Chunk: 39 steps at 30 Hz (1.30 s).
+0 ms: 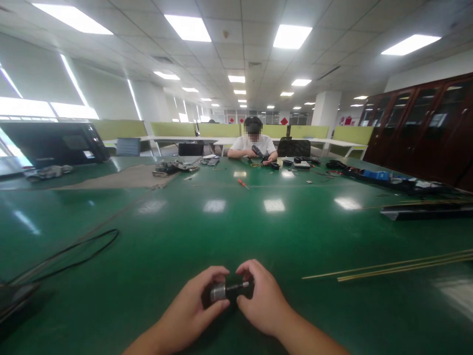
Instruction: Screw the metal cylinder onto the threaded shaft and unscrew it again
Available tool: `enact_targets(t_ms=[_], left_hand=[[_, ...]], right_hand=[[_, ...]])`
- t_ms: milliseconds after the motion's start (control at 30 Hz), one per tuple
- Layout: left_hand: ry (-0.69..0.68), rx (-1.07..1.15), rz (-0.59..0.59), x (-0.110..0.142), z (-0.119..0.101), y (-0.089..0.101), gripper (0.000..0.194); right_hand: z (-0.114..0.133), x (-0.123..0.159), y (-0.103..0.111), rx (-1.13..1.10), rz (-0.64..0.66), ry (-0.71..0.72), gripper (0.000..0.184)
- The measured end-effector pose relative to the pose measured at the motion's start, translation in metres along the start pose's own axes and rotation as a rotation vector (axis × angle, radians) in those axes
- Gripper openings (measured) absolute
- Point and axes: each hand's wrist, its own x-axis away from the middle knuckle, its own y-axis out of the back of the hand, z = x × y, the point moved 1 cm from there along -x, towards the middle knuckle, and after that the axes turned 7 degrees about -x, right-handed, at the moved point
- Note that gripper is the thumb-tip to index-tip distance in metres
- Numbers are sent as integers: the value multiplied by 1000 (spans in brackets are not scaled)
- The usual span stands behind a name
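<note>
Low in the middle of the head view, a black and silver cylindrical part (232,291) lies crosswise between my hands, close above the green tabletop. Its exact kind is unclear. My left hand (192,305) curls around the wider end, which has a silver band, with thumb and fingers on either side. My right hand (264,298) wraps the narrower black end between thumb and fingers. My palms and fingers hide both tips of the part.
Thin brass-coloured rods (402,266) lie at right, below a black metal channel (424,212). A black cable (84,251) loops at left. Farther off is an orange-handled screwdriver (243,183). Across the green table (207,231), a person (253,143) holds a dark tool among small parts.
</note>
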Motion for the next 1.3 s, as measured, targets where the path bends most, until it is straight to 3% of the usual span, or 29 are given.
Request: enact_targets(t_ms=[200, 600, 733, 900, 1100, 1300], left_hand=[[5, 38, 26, -7, -11, -2, 20], [-8, 96, 115, -7, -18, -2, 16], [-7, 84, 104, -7, -19, -2, 16], [5, 121, 49, -6, -17, -3, 18], [2, 118, 55, -5, -16, -2, 19], [-10, 76, 50, -2, -17, -4, 19]], right_hand=[[6, 4, 1, 23, 28, 2, 37], [4, 9, -4, 60, 60, 68, 15], [7, 11, -3, 112, 67, 79, 18], [7, 11, -4, 2, 26, 44, 42], [7, 8, -3, -106, 50, 33, 24], [8, 6, -2, -93, 77, -48, 20]])
